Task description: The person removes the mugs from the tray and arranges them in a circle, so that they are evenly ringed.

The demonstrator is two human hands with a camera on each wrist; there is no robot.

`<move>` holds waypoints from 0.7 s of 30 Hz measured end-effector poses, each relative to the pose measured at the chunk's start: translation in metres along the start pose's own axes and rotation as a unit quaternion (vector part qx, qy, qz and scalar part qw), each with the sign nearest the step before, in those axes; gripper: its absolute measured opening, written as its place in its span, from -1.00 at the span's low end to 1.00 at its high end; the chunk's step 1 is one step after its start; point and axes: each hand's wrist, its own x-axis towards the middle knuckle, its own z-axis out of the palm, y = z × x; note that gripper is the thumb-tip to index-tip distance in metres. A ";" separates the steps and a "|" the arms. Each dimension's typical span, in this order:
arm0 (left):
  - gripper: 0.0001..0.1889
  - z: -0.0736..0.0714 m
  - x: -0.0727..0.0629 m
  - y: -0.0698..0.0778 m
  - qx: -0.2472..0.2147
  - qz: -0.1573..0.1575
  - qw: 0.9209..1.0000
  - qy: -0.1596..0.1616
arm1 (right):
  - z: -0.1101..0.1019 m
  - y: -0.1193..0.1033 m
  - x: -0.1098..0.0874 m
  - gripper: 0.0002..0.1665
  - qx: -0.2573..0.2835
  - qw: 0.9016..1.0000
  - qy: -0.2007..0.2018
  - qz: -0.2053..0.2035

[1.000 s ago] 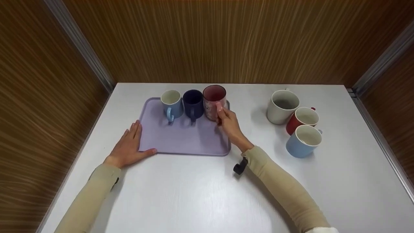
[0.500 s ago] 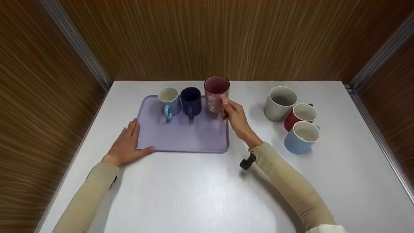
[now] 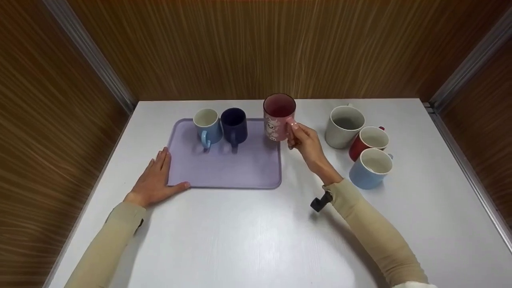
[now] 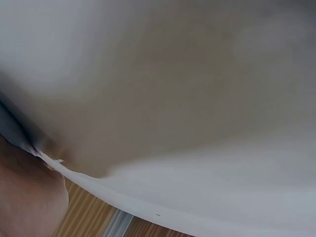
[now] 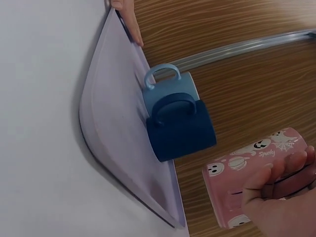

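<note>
My right hand grips the handle of a pink mug with white ghost and pumpkin prints. In the right wrist view the pink mug hangs raised beyond the tray's right end. On the lilac tray a light blue mug and a dark blue mug stand side by side at the back, handles toward me. My left hand lies with straight fingers at the tray's front left corner, thumb along the front edge. The left wrist view shows mostly blurred table surface and part of the hand.
Right of the tray, a large whitish mug, a red mug and another light blue mug stand close together on the white table. Wood-grain panels enclose the back and sides.
My right hand has lifted the pink mug off the tray, away from the dark blue mug, and carried it rightward to above the tray's right edge. My left hand has stayed put.
</note>
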 end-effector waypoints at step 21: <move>0.37 0.001 -0.001 0.000 -0.007 0.009 1.000 0.009 | -0.055 -0.002 -0.028 -0.56 0.014 0.999 0.040 0.021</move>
